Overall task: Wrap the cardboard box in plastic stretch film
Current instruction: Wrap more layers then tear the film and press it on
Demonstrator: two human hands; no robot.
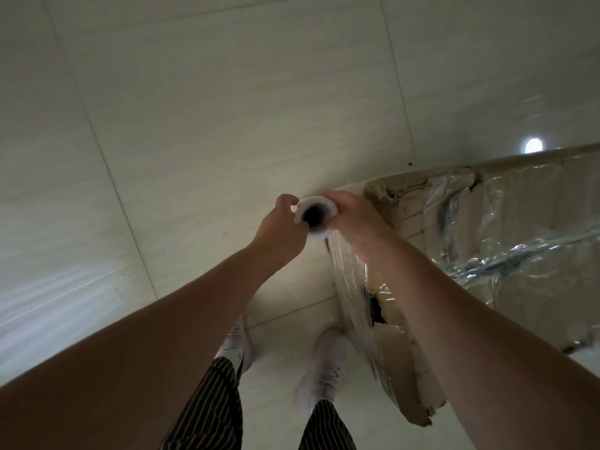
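Pale floor tiles (194, 125) fill most of the head view, with a lamp's glare (533, 145) at far right. Looking down, I have the box (410, 381) on the floor just right of my shoes (324, 365). Its battered corner (396, 190) is touching or just beside my right hand; I cannot tell which. Film (519, 254) lies crumpled across its top face, and a taut sheet covers the near side.

Both hands are on the roll (315, 216). My left hand (281, 224) has its fingers curled round the roll's upper end from the left. My right hand (355, 219) grasps it from the right, fingers wrapped over the rim. Neither is released.

The step, as I judge it, is carrying the sheet round this corner. To do it well I would hold the roll close to the cardboard and pull steadily for a tight sheet. I would let the roll turn inside loosened fingers, and overlap the band already laid. The torn edges could snag or split the film, so I would ease over them.

The roll stands roughly upright. I see its hollow core end-on, open end pointing up at the camera, long axis running down toward the floor alongside the box's corner edge. The box's own long axis I cannot judge, as it runs out of frame at right.
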